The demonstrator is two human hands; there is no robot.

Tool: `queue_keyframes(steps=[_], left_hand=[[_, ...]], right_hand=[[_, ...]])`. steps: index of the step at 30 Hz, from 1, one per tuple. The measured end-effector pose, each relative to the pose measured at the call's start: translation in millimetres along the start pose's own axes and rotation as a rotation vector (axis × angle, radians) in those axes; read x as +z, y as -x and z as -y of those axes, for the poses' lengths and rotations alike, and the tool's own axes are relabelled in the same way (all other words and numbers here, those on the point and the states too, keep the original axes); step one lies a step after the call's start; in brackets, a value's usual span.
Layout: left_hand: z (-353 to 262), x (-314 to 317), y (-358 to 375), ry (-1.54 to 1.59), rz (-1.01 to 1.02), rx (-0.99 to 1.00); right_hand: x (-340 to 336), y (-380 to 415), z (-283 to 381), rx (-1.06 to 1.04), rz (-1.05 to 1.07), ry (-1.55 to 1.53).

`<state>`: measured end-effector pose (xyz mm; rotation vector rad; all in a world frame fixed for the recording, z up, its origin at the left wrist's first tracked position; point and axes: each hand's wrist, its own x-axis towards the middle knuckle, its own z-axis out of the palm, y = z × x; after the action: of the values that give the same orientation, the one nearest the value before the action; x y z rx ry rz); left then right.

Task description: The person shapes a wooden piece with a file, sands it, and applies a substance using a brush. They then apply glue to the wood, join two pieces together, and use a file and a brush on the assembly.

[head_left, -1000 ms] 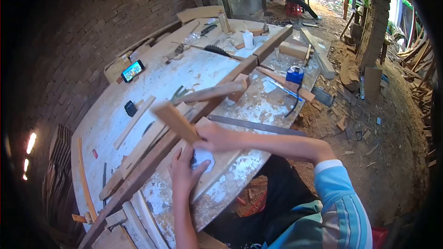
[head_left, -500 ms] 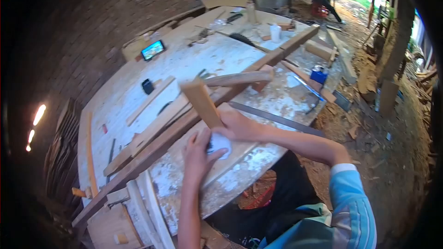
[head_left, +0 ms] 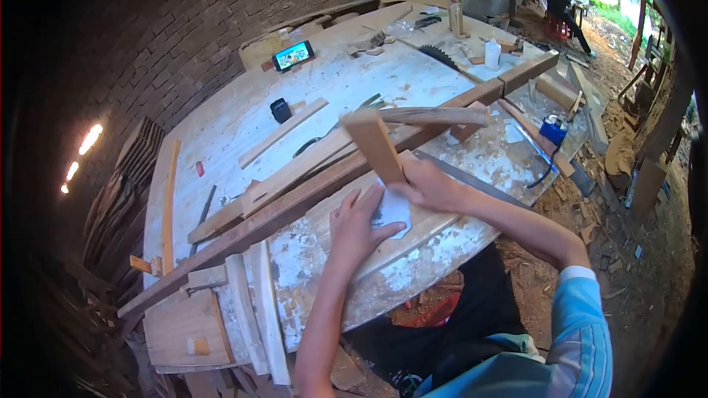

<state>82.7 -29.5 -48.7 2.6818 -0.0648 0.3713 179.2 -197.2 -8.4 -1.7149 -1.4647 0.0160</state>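
My right hand (head_left: 431,184) is wrapped round the lower end of a short wooden block (head_left: 375,149), which stands tilted above the worktable. My left hand (head_left: 356,228) lies on a small white patterned piece (head_left: 392,214), with its fingers spread and the thumb along the lower edge. The lower end of the block is beside the top of the white piece. Under both is a flat wooden board (head_left: 428,225). Just beyond my hands a long dark beam (head_left: 295,214) runs diagonally across the table.
A lit phone (head_left: 293,55) leans at the back, near a saw blade (head_left: 439,55) and a white bottle (head_left: 493,54). A blue object (head_left: 553,130) lies at right. Wood strips (head_left: 247,313) lie front left. Another person (head_left: 562,7) sits far off at upper right.
The view has shifted, so the table and hands appear further right or lower. My hands keep nearly the same hold on the block and the white piece.
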Motion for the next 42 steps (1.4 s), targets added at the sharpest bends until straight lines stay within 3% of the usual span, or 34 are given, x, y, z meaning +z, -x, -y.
queue_keyframes(steps=[2, 3, 6, 10, 11, 12, 14, 15, 18, 19, 20, 23, 26, 27, 30, 31, 34, 39, 42], left_hand=[[15, 12, -5, 0.019, -0.038, 0.066], [5, 2, -5, -0.043, 0.009, -0.01], [-10, -11, -3, -0.006, 0.073, -0.069], [4, 0, -6, 0.063, -0.018, 0.037], [4, 2, -5, -0.055, 0.018, -0.024], [-11, -16, -7, 0.045, 0.165, -0.085], [-13, -12, -3, 0.016, 0.063, -0.072], [-15, -14, -2, 0.014, 0.078, -0.084], [-11, -12, -4, -0.001, 0.045, -0.041], [-12, -14, -1, 0.011, 0.036, -0.027], [-12, -17, -5, 0.117, 0.065, -0.031], [-14, -11, -1, -0.003, 0.062, -0.074], [-20, -21, -3, 0.062, 0.143, -0.116], [-19, -22, -3, 0.047, 0.174, -0.102], [-13, -13, -2, 0.0, 0.092, -0.067], [-13, -14, -1, 0.008, 0.08, -0.064], [-13, -16, -2, 0.009, 0.066, -0.036], [-14, -15, -3, 0.032, -0.145, 0.249], [-20, -17, -5, 0.182, -0.128, 0.202]], right_hand=[[2, -2, 13, -0.271, -0.004, 0.026], [14, 11, -20, -0.28, 0.022, 0.239], [33, 33, -16, -0.188, 0.033, 0.111], [21, 14, -19, -0.158, 0.019, 0.033], [10, 16, -16, -0.148, 0.113, 0.109], [9, 9, -14, 0.003, 0.042, 0.07], [-3, -3, -42, 0.151, -0.032, 0.084], [-2, -2, -25, 0.172, -0.089, 0.079], [14, 19, -3, -0.19, 0.184, 0.319], [8, 17, -2, -0.225, 0.201, 0.319], [1, 12, -10, -0.121, 0.146, 0.275], [-6, -2, -31, 0.209, -0.006, 0.163], [11, 12, -7, 0.03, -0.033, -0.097], [14, 11, -10, -0.092, -0.096, 0.029], [7, 11, -16, 0.535, -0.131, -0.455], [8, 9, -27, 0.581, -0.146, -0.615], [9, 11, -27, 0.524, -0.154, -0.628], [2, 12, -30, 0.571, -0.167, -0.87], [2, 13, -32, 0.567, -0.177, -0.925]])
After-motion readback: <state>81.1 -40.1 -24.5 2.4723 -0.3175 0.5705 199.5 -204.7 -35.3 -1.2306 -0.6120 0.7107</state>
